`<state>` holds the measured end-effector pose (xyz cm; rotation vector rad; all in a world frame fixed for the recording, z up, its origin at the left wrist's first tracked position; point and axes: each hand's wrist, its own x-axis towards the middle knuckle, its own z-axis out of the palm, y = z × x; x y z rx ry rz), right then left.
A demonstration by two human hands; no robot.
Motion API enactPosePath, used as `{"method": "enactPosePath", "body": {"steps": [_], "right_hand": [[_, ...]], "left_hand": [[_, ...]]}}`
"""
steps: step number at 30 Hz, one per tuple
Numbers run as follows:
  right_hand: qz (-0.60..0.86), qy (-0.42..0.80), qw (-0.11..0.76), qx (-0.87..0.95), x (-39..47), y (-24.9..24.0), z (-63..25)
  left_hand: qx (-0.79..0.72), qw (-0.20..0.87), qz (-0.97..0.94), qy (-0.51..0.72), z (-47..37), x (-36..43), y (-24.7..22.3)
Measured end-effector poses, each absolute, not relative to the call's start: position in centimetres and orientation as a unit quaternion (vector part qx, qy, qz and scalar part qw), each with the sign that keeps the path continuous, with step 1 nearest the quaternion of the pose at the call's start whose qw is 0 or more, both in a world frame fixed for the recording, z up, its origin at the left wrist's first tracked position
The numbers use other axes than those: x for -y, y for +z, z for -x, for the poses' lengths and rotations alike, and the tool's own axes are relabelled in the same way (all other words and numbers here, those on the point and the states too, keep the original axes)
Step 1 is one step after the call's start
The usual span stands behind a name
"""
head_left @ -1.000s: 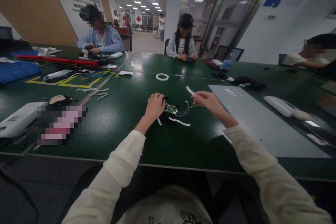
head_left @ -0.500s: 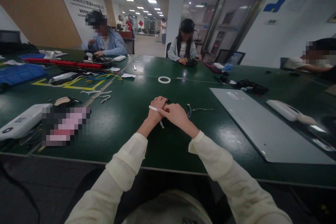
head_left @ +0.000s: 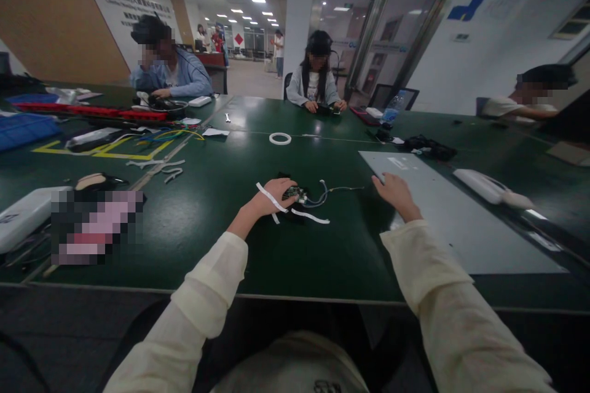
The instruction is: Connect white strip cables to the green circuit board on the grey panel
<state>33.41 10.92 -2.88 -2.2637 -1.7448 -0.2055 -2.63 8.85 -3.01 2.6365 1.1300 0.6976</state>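
My left hand [head_left: 275,194] is closed around a small circuit board [head_left: 297,192] with black material beneath it, low over the table. A white strip [head_left: 271,198] lies across the back of this hand, and a second short white end shows below it. From the board a thin cable [head_left: 325,193] runs to the right. Just below lies another white strip [head_left: 310,216]. My right hand [head_left: 395,190] is apart from the board, near the cable's far end and over the grey panel's left edge. Its fingers are curled together; whatever they may hold cannot be made out.
A large grey panel [head_left: 442,221] lies at right with a white device [head_left: 479,185] beyond it. Ahead is a white tape ring [head_left: 280,139]. Cut white strips [head_left: 173,172], a pink-covered item [head_left: 108,221] and a blue tray [head_left: 27,129] are at left. People sit across the table.
My right hand has left the back of my left hand and moved right, toward the grey panel. The circuit board and the loose strip now show. The view has shifted slightly.
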Motion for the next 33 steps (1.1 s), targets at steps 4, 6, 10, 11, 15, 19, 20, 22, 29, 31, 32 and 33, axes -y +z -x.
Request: {"method": "enactPosePath", "body": {"steps": [4, 6, 10, 11, 15, 19, 20, 22, 29, 31, 32, 33], "right_hand": [[0.802, -0.076, 0.091, 0.585, -10.8, -5.7, -34.3], [0.791, -0.073, 0.093, 0.601, -11.0, -6.1, -34.2], [0.773, -0.073, 0.105, 0.621, -11.4, -6.1, -34.3], [0.769, -0.075, 0.107, 0.625, -11.5, -6.1, -34.3], [0.757, -0.078, 0.126, 0.636, -11.6, -6.5, -34.5], [0.760, -0.062, 0.140, 0.632, -11.9, -6.8, -34.7], [0.759, -0.061, 0.142, 0.632, -12.0, -6.8, -34.8], [0.758, -0.064, 0.145, 0.632, -12.1, -6.9, -34.9], [0.763, -0.049, 0.160, 0.625, -11.9, -6.4, -34.7], [0.767, -0.036, 0.165, 0.619, -11.7, -6.1, -34.5], [0.770, -0.029, 0.167, 0.615, -11.6, -5.9, -34.4], [0.773, -0.023, 0.168, 0.611, -11.5, -5.8, -34.3]], "left_hand": [[-0.391, 0.084, -0.891, 0.216, 2.8, -9.1, -3.6], [-0.393, 0.087, -0.891, 0.208, 2.9, -9.1, -3.7], [-0.400, 0.096, -0.889, 0.202, 2.9, -9.1, -3.6], [-0.401, 0.101, -0.888, 0.200, 2.8, -9.1, -3.6], [-0.399, 0.116, -0.888, 0.197, 2.8, -9.5, -3.5], [-0.385, 0.118, -0.893, 0.203, 2.8, -9.9, -3.3], [-0.386, 0.120, -0.892, 0.200, 2.9, -10.1, -3.3], [-0.388, 0.126, -0.892, 0.195, 3.0, -10.4, -3.3], [-0.374, 0.139, -0.898, 0.186, 3.3, -11.4, -3.1], [-0.373, 0.135, -0.901, 0.176, 3.3, -11.5, -3.0], [-0.370, 0.133, -0.903, 0.172, 3.3, -11.5, -2.9], [-0.368, 0.129, -0.905, 0.171, 3.3, -11.5, -2.8]]}}
